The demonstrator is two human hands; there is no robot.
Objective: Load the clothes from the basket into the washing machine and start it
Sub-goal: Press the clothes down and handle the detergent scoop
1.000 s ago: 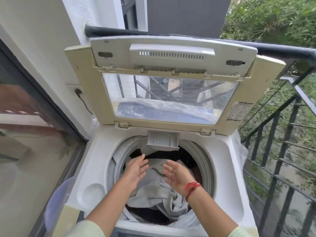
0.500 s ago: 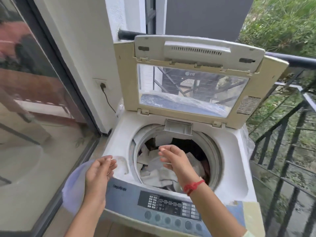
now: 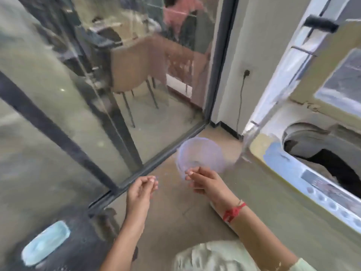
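Hands at the basket beside the open washer

The view is smeared by motion and looks down at the floor (image 3: 175,216) left of the washing machine (image 3: 277,153). A lilac plastic basket (image 3: 203,151), translucent and round, sits between the glass sliding door (image 3: 78,98) and the machine's front left corner, its mouth tipped toward the camera. No clothes can be made out inside it.

The right hand (image 3: 205,182) is at the basket's near rim, fingers and thumb drawn together in what looks like a pinch on that edge. A red thread bracelet (image 3: 233,211) circles its wrist. The left hand (image 3: 140,189) hangs just beside it, apart from the basket, with the fingers curled in toward the thumb. The blur hides whether it holds anything.

At the right edge the machine's lid (image 3: 330,71) stands raised, and grey clothes (image 3: 320,140) lie in the drum. The control panel (image 3: 324,194) runs along the near side. A plug (image 3: 247,72) sits in a wall socket behind the machine, with its cord hanging down. A chair (image 3: 134,71) shows through the glass, and a pale green sleeve (image 3: 214,257) fills the bottom of the view
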